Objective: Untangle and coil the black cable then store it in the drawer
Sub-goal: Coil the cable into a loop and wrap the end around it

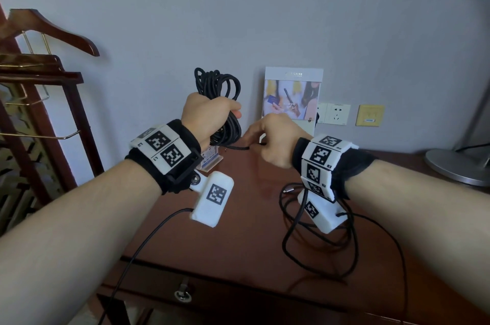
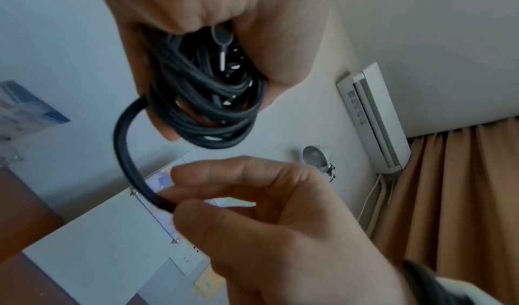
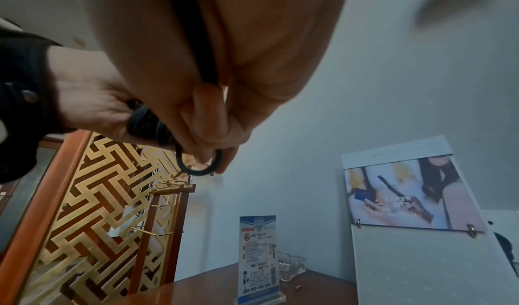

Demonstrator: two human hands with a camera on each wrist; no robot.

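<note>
At six o'clock in the head view, the closed drawer front of the reddish-brown wooden desk [image 1: 238,295] shows a small round metal ring pull [image 1: 183,295]. Just past it, at five o'clock, loose thin black loops of the cable [image 1: 313,253] lie slack on the desk top [image 1: 252,232], with a metal-tipped plug end [image 1: 285,190] pointing to nine o'clock.

Above the desk, both forearms wear black wrist straps with white marker blocks. The left hand [image 1: 205,119], near the centre, has its fingers curled round a bundle of coiled black cable [image 1: 217,86]; loops stand out of the fist toward twelve o'clock and hang below it toward six. The left wrist view shows the fist wrapped about the many strands [image 2: 207,101]. The right hand [image 1: 273,139], just beside it at three o'clock, pinches a single strand between thumb and curled fingertips [image 2: 207,187]; that strand runs in a short arc back to the coil.

Farther off, a small blue-and-white printed table card in a clear stand [image 3: 257,258] sits on the desk toward eleven o'clock, a clear glass ashtray [image 3: 290,267] close by it. A white board with a colour photograph [image 1: 291,96] leans at the wall at one o'clock, white wall sockets [image 1: 336,113] and a yellow plate [image 1: 370,115] to its three o'clock. A dark wooden coat stand with hanger [image 1: 50,33] fills nine o'clock; a round silver lamp base [image 1: 456,165] sits at three.
</note>
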